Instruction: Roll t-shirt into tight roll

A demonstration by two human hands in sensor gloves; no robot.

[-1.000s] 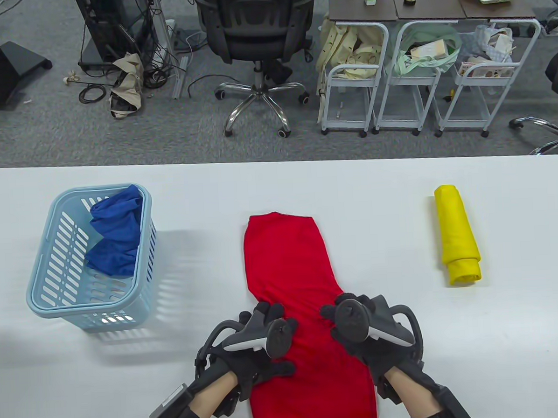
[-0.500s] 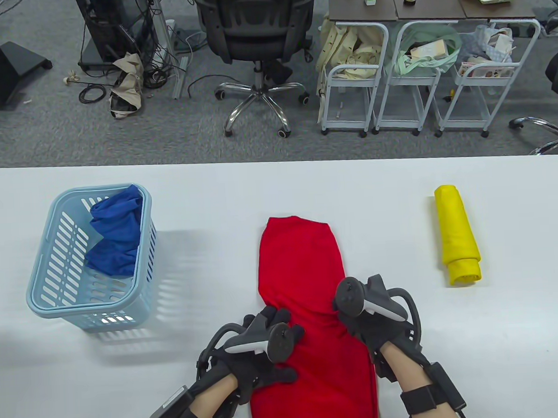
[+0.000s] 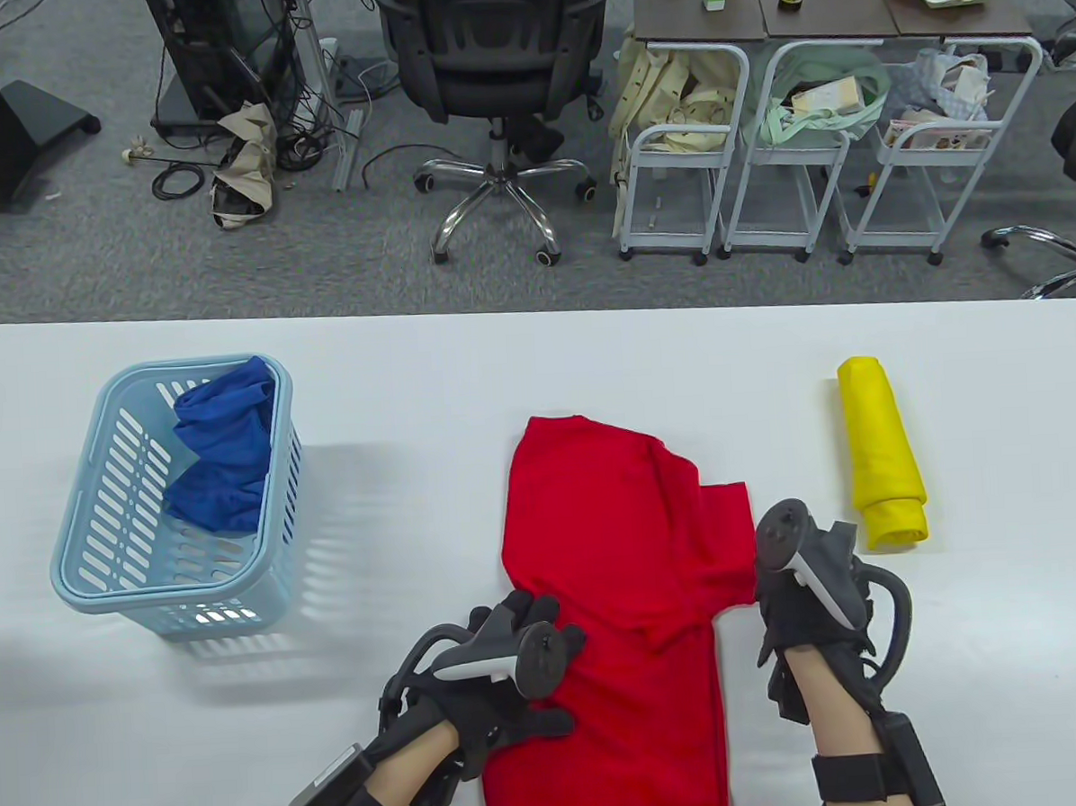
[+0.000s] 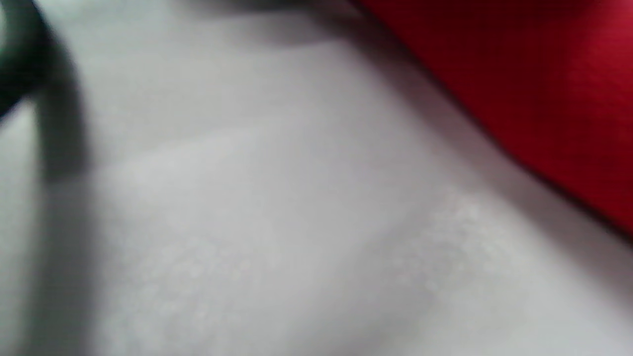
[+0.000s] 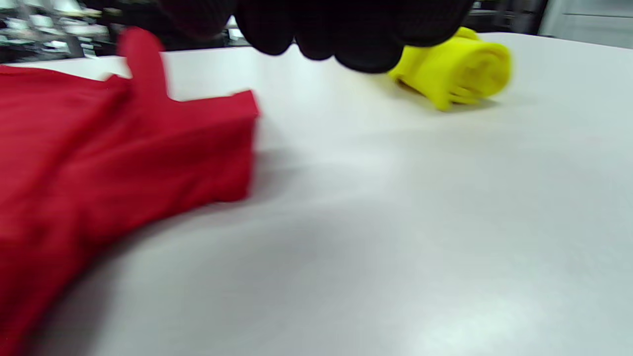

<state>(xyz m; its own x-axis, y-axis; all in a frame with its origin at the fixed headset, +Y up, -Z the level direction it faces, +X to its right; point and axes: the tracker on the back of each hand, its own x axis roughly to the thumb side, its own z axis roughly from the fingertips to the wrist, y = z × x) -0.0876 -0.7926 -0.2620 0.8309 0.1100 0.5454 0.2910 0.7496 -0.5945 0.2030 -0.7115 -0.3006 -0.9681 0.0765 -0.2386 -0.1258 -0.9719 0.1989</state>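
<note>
The red t-shirt (image 3: 617, 543) lies lengthwise at the middle of the white table (image 3: 967, 687), folded narrow, its near end running off the bottom edge. One short sleeve (image 3: 725, 537) is spread out flat to the right. My left hand (image 3: 516, 665) rests on the shirt's left edge with fingers and thumb spread. My right hand (image 3: 796, 601) is just right of the sleeve's edge. In the right wrist view its fingers (image 5: 346, 29) hang curled with nothing in them, and the sleeve (image 5: 198, 148) lies apart on the table. The left wrist view is blurred and shows only table and shirt (image 4: 544, 74).
A yellow rolled shirt (image 3: 881, 453) lies at the right, close beyond my right hand, also in the right wrist view (image 5: 455, 69). A light blue basket (image 3: 86, 553) holding a blue cloth (image 3: 225, 455) stands at the left. Chairs and carts stand past the table's far edge.
The shirt's far end shifted right. My right hand moved right off the shirt, and the right sleeve came out flat beside it. My left hand stayed on the left edge.
</note>
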